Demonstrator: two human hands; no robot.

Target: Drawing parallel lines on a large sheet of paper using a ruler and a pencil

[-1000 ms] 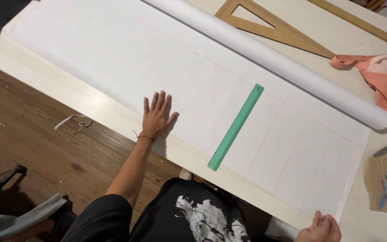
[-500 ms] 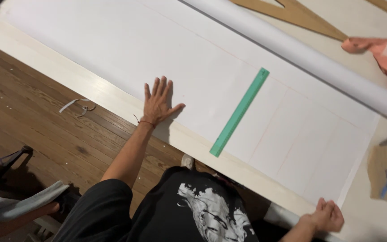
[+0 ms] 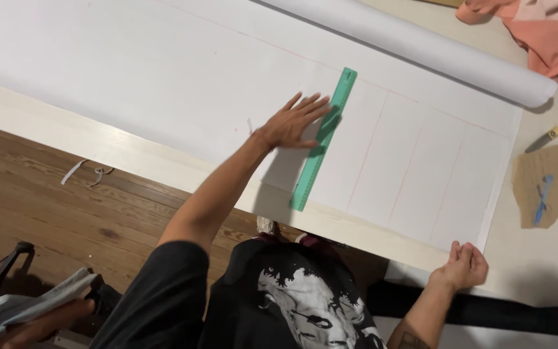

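A long green ruler [image 3: 323, 139] lies across a wide white sheet of paper [image 3: 163, 77] marked with faint red lines. My left hand [image 3: 295, 121] is spread flat on the paper with its fingertips at the ruler's left edge. At the paper's near right corner, by the table edge, my right hand [image 3: 463, 264] rests with its fingers curled; whether it pinches the paper I cannot tell. The paper's rolled-up end [image 3: 421, 48] lies along the far side.
Yellow-handled scissors [image 3: 555, 134] and a brown cardboard pattern piece [image 3: 538, 187] lie on the table [image 3: 537, 252] at the right. Orange-pink cloth [image 3: 537, 32] is heaped at the far right. Wooden floor [image 3: 46, 207] with a white scrap [image 3: 85, 171] lies to the left.
My left hand has slid right across the paper to the ruler. My right hand stays at the paper's near right corner. The view has shifted to the right and nearer.
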